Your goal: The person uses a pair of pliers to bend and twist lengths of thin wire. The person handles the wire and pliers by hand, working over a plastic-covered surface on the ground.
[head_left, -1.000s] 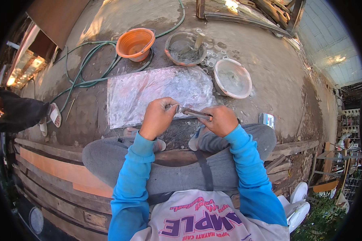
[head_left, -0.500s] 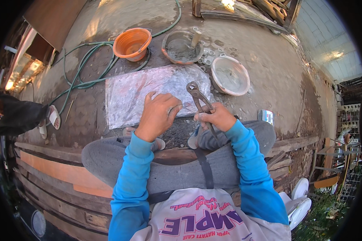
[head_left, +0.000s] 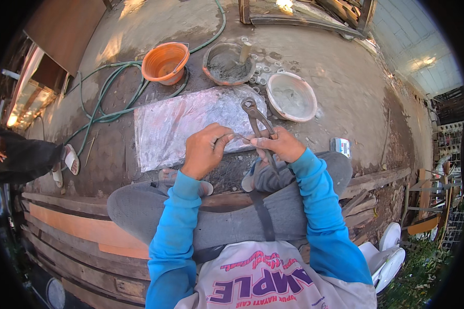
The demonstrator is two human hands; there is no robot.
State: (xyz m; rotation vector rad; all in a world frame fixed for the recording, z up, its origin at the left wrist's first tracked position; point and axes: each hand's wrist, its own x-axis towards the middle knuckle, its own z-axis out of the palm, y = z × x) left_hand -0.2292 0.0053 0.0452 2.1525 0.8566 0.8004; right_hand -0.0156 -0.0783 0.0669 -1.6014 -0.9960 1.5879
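Note:
In my right hand (head_left: 282,146) is a pair of rusty metal pincers (head_left: 250,106), jaws pointing up and away from me, the handles running down through my closed fingers. My left hand (head_left: 205,150) pinches a thin dark wire-like piece (head_left: 241,137) between thumb and fingertips. That piece spans the short gap to my right thumb, which seems to press on its other end. Both hands are held above my lap, just nearer than the shiny plastic sheet (head_left: 185,121) on the ground.
Beyond the sheet stand an orange bucket (head_left: 148,72), a basin of wet grey mix (head_left: 207,65) and a paler basin (head_left: 311,98). Small white rings (head_left: 266,69) lie between the basins. A green hose (head_left: 94,110) coils leftward. Another person's sandaled foot (head_left: 72,159) is at left.
My hands have come together slightly, and the thin wire-like piece now shows stretched between them. My left thumb and fingers point toward the right hand. The pincers stay in my right hand.

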